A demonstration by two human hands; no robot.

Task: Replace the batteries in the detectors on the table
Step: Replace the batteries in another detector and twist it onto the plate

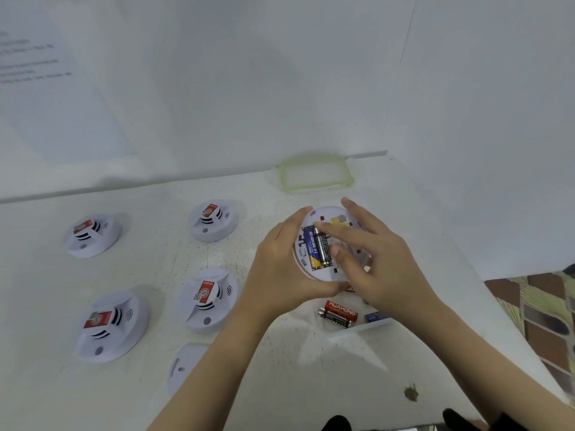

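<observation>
L hand (281, 262): curled round the edge of the open detector (329, 244), gripping it w/ back side up, clear of the table, so the battery bay faces me.
R hand (373, 262): index tip pressing the top end of the black battery (324, 248), thumb near its lower end, other fingers loosely spread over the rim; not pinching, more pushing it down into its slot.
Bay: blue battery (312, 248) seated beside the black one, touching along their length; black one prob. not fully clicked in yet.
Loose batteries (337, 312): red/black ones lying in a clear tray (370, 327) just below my hands, kept close so I can grab w/o reaching.
Back cover (183, 367): off, lying flat near my L forearm; goes on after this, I'd guess.
Other detectors (208, 301): four, face up on the table (311, 384) to the left, well apart from the one I'm working on; can't tell which are done.
Green-rimmed lid (314, 172): parked at the far table edge, out of the way.
Risk: battery may pop out if spring end isn't compressed.
</observation>
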